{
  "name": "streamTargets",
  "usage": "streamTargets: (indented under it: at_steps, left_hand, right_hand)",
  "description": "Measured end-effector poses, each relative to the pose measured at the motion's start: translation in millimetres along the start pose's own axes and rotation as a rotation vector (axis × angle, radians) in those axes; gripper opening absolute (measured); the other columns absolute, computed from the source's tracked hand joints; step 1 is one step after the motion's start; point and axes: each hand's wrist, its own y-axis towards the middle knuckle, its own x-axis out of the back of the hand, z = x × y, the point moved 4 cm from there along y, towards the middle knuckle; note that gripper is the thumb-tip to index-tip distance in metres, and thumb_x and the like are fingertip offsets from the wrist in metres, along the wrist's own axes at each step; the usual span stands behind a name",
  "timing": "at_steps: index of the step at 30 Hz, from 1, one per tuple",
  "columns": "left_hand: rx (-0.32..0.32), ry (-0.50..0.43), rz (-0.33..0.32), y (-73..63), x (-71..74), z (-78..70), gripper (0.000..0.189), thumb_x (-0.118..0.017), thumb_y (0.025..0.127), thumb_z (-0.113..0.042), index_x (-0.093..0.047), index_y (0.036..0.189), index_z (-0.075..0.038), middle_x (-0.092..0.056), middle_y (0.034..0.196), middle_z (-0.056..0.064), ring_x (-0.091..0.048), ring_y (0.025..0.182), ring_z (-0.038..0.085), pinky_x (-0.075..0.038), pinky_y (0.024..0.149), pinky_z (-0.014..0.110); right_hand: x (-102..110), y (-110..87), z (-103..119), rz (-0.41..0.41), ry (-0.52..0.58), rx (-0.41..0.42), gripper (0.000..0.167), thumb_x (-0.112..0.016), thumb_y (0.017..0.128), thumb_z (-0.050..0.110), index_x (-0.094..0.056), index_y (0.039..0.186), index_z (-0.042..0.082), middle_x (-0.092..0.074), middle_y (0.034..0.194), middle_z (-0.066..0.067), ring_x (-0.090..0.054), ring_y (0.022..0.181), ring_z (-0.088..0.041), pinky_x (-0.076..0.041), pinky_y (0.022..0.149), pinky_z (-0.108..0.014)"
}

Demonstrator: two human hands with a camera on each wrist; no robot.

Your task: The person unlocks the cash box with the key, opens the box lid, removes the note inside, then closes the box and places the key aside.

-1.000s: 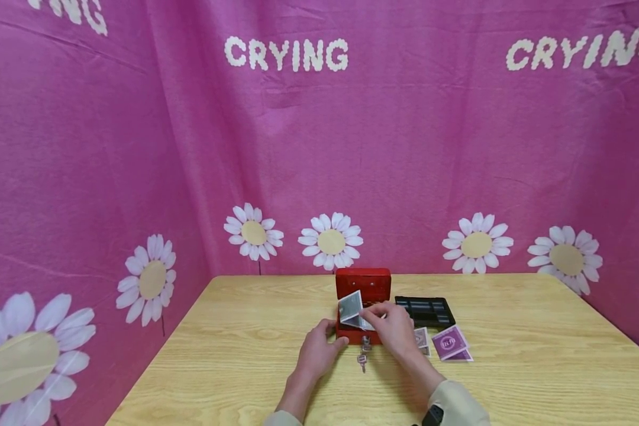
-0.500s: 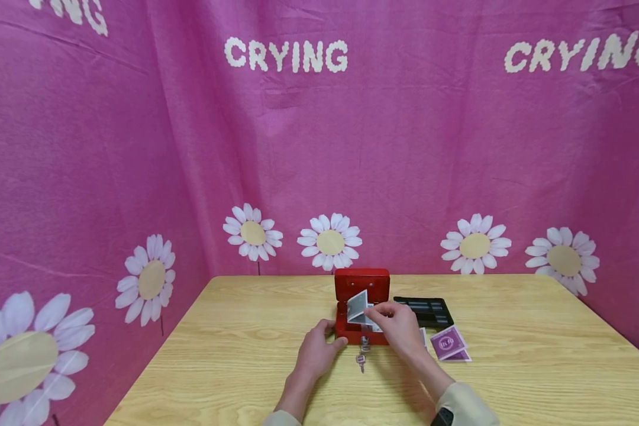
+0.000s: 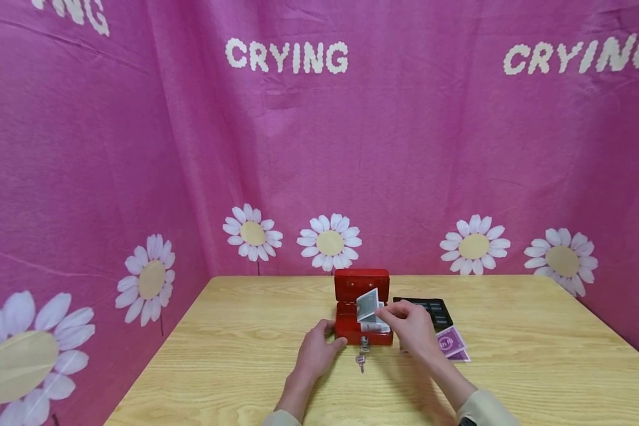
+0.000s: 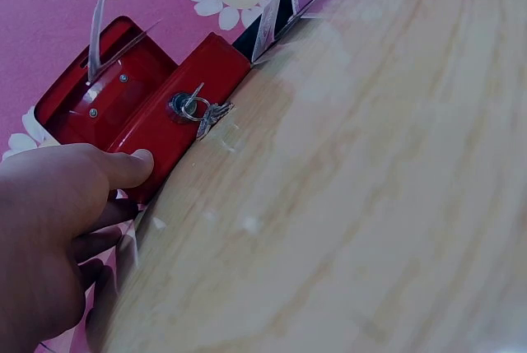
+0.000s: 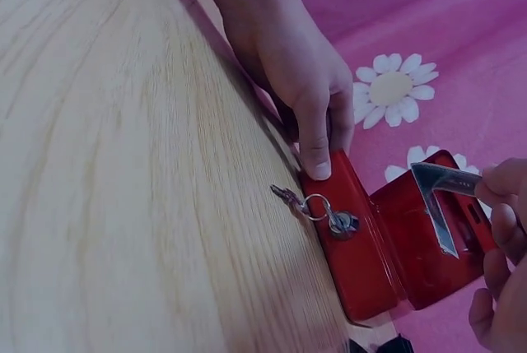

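A small red cash box (image 3: 347,336) stands on the wooden table with its lid (image 3: 343,285) raised. My left hand (image 3: 315,350) grips its left front corner, the thumb (image 4: 132,168) pressed on the front wall. Between thumb and fingertips, my right hand (image 3: 416,329) pinches a bent, grey-green play banknote (image 3: 367,305) with a white border, over the right part of the box. More white-edged notes (image 3: 374,326) show under it at the box's right side. Keys (image 5: 286,197) hang on a ring from the lock (image 5: 343,224) in the front wall.
A black compartment tray (image 3: 441,311) lies right of the box, partly behind my right hand. Purple play banknotes (image 3: 449,339) lie in front of it, partly covered by my wrist. A pink curtain (image 3: 404,148) with daisies hangs behind the table (image 3: 234,367).
My right hand has moved to the right with the bent banknote, from the box's left part to its right part. My left hand stays on the corner.
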Motion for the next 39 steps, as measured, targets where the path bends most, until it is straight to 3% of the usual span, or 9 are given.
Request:
streamTargets:
  at_steps: [5, 10, 20, 28, 39]
  left_hand:
    - [0.03, 0.004, 0.004, 1.0, -1.7, 1.5, 0.044, -0.072, 0.09, -0.02, -0.059, 0.129, -0.002, -0.066, 0.129, 0.016, -0.058, 0.125, 0.035, -0.044, 0.107, 0.055]
    - [0.048, 0.005, 0.012, 0.9, -2.3, 0.2, 0.045, -0.073, 0.09, -0.02, -0.059, 0.129, -0.003, -0.065, 0.13, 0.015, -0.058, 0.125, 0.035, -0.044, 0.108, 0.055]
    - [0.068, 0.004, 0.013, 0.4, -1.6, 0.9, 0.045, -0.072, 0.091, -0.021, -0.059, 0.13, -0.004, -0.065, 0.131, 0.014, -0.057, 0.126, 0.034, -0.044, 0.108, 0.053]
    - [0.088, 0.007, 0.006, 1.8, -3.4, 0.0, 0.044, -0.072, 0.091, -0.021, -0.059, 0.131, -0.006, -0.065, 0.132, 0.012, -0.057, 0.127, 0.033, -0.044, 0.108, 0.053]
    - [0.061, 0.007, 0.01, 0.6, -2.0, -0.3, 0.044, -0.072, 0.091, -0.02, -0.059, 0.13, -0.004, -0.065, 0.131, 0.014, -0.057, 0.126, 0.034, -0.044, 0.108, 0.055]
  right_hand:
    - [9.2, -4.3, -4.4, -0.006, -0.003, -0.006, 0.02, -0.075, 0.088, 0.03, -0.076, 0.093, 0.01, -0.072, 0.086, -0.002, -0.054, 0.073, -0.01, -0.044, 0.064, -0.023]
    - [15.9, -9.0, -7.4, -0.008, 0.002, -0.011, 0.02, -0.075, 0.088, 0.029, -0.076, 0.092, 0.01, -0.071, 0.084, -0.001, -0.052, 0.075, -0.009, -0.044, 0.064, -0.022]
    - [16.1, -14.5, -11.6, 0.014, -0.006, -0.045, 0.017, -0.075, 0.087, 0.029, -0.074, 0.086, 0.012, -0.066, 0.077, 0.001, -0.051, 0.073, -0.01, -0.042, 0.062, -0.022]
    - [19.7, -20.5, -12.6, 0.017, -0.029, -0.021, 0.018, -0.075, 0.087, 0.028, -0.073, 0.085, 0.011, -0.066, 0.075, 0.002, -0.05, 0.068, -0.008, -0.04, 0.058, -0.022]
    - [27.9, -27.3, -20.3, 0.008, -0.061, -0.032, 0.016, -0.076, 0.086, 0.027, -0.072, 0.081, 0.013, -0.066, 0.074, 0.004, -0.05, 0.068, -0.006, -0.041, 0.059, -0.02]
